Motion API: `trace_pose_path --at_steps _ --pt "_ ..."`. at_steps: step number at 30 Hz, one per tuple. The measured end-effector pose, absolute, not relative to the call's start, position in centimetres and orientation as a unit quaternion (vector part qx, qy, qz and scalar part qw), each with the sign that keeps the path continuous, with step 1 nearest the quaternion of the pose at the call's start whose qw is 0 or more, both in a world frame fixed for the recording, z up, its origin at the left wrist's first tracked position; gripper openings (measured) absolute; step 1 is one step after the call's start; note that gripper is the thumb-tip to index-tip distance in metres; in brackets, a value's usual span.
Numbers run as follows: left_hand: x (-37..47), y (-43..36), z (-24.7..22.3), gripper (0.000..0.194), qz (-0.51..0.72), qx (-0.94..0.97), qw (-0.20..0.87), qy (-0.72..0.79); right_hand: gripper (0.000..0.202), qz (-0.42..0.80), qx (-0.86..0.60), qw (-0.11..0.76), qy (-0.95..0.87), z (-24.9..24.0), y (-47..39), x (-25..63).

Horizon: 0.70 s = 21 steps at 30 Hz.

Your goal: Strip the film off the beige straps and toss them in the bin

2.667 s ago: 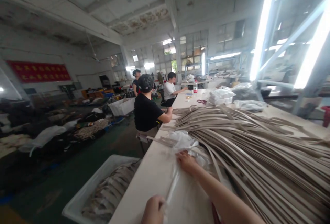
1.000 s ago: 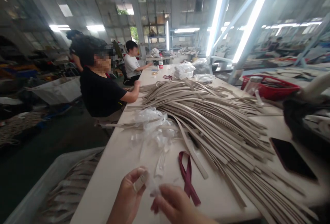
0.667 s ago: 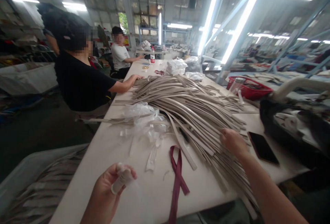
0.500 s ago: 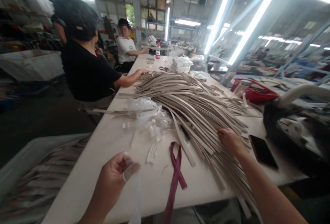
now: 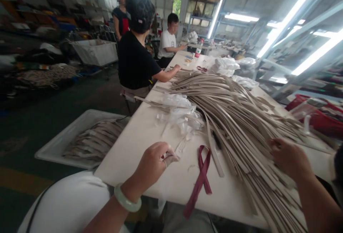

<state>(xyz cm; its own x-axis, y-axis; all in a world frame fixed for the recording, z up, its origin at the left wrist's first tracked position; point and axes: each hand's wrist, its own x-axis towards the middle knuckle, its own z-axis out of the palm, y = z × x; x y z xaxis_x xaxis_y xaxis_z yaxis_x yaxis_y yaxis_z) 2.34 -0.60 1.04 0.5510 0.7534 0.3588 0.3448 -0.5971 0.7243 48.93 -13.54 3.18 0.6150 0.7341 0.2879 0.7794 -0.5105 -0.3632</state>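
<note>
My left hand [image 5: 157, 159] is pinched closed over the near part of the table, with a pale band around its thumb. From it hangs a thin translucent plastic strip [image 5: 162, 193], down past the table edge. My right hand [image 5: 291, 156] is closed at the right side of a large pile of beige-grey straps [image 5: 227, 100]; its fingertips are blurred, and I cannot see what they grip. Between my hands lies a looped maroon ribbon [image 5: 203, 170], one end hanging over the near edge. Crumpled clear plastic bags [image 5: 179, 109] lie beyond my left hand.
The white table [image 5: 128, 147] runs away from me. At its left side, a person in black [image 5: 138, 61] reaches toward the straps. A crate of strips [image 5: 92, 113] stands on the floor at left. A bottle [image 5: 198, 50] stands at the far end; a red basket [image 5: 318, 118] is at right.
The view has swung left, so the table sits further right and the floor crate shows more fully. My left hand still pinches the plastic strip; my right hand stays by the straps.
</note>
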Motion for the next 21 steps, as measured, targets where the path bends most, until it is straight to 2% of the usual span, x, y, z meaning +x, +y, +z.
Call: trace_pose_path --at_steps 3,5,7,8,10,13,17,21 --pt "2.5 -0.7 1.1 0.021 0.341 0.823 0.302 0.339 0.037 0.106 -0.826 0.395 -0.387 4.7 -11.6 43.9" --pt "2.5 -0.7 1.1 0.018 0.338 0.805 0.335 0.355 0.048 0.234 -0.760 0.472 -0.380 5.1 -10.1 39.3" --pt "2.5 -0.8 1.0 0.032 0.337 0.776 0.391 0.363 0.044 0.394 -0.633 0.575 -0.339 5.1 -8.5 34.5" --pt "2.4 -0.8 1.0 0.042 0.336 0.763 0.417 0.363 0.042 0.436 -0.582 0.602 -0.329 5.0 -7.8 32.2" --pt "2.3 -0.8 0.9 0.055 0.334 0.748 0.450 0.357 0.036 0.440 -0.507 0.653 -0.350 4.9 -6.5 28.3" --pt "2.0 -0.8 1.0 0.060 0.329 0.744 0.461 0.354 0.023 0.378 -0.453 0.681 -0.434 4.9 -5.0 24.7" --pt "1.8 -0.7 1.2 0.059 0.314 0.746 0.462 0.361 0.018 0.331 -0.442 0.656 -0.515 5.5 -4.0 22.8" --pt "1.7 -0.7 1.3 0.060 0.297 0.744 0.474 0.366 0.016 0.337 -0.442 0.625 -0.548 5.4 -3.5 22.1"
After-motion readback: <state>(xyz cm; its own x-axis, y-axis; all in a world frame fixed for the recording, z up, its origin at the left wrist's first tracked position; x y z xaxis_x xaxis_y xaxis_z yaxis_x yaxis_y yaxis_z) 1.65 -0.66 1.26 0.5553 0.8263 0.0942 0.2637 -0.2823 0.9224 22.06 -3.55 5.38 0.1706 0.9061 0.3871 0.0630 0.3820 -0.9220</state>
